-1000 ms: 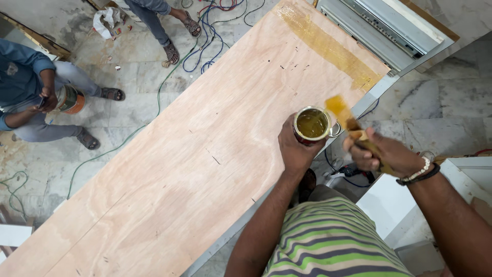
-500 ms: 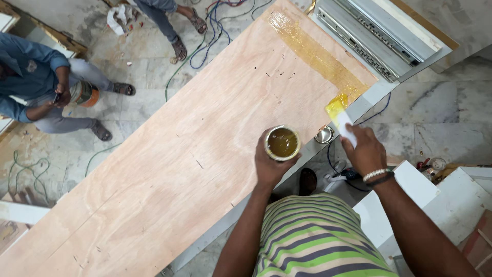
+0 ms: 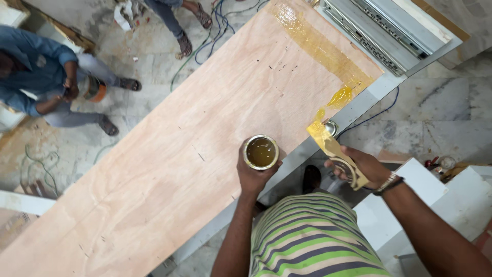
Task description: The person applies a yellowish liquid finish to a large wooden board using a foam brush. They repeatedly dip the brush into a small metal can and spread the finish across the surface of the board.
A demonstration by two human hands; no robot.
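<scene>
- The left hand (image 3: pixel 254 174) is wrapped around a small open tin (image 3: pixel 261 152), gripping it from below and holding it upright over the near edge of the board (image 3: pixel 179 154).
- The tin holds a dark yellow-brown glue that nearly fills it.
- The right hand (image 3: pixel 362 165) is clenched on the lower end of a flat spreader (image 3: pixel 333 147); a bracelet sits on that wrist.
- The spreader points up and away from the hand, its far end coated in yellow glue and lying at the board's near edge, just beside a small round lid (image 3: pixel 331 127).
- A glossy strip of glue (image 3: pixel 320 48) runs along the right end of the board, ending in a thicker blob close to the spreader's tip.
- The rest of the board is bare, pale plywood with a few dark specks.
- A grey rail (image 3: pixel 359 105) borders the board's near side, with a blue cable hanging past it.
- Beyond the board's right end lies a white panel with metal drawer slides (image 3: pixel 382 31).
- On the floor to the far left a person in a blue shirt (image 3: pixel 41 77) crouches with an orange tool; another person's sandalled feet stand among cables (image 3: pixel 215 25) at the top.
</scene>
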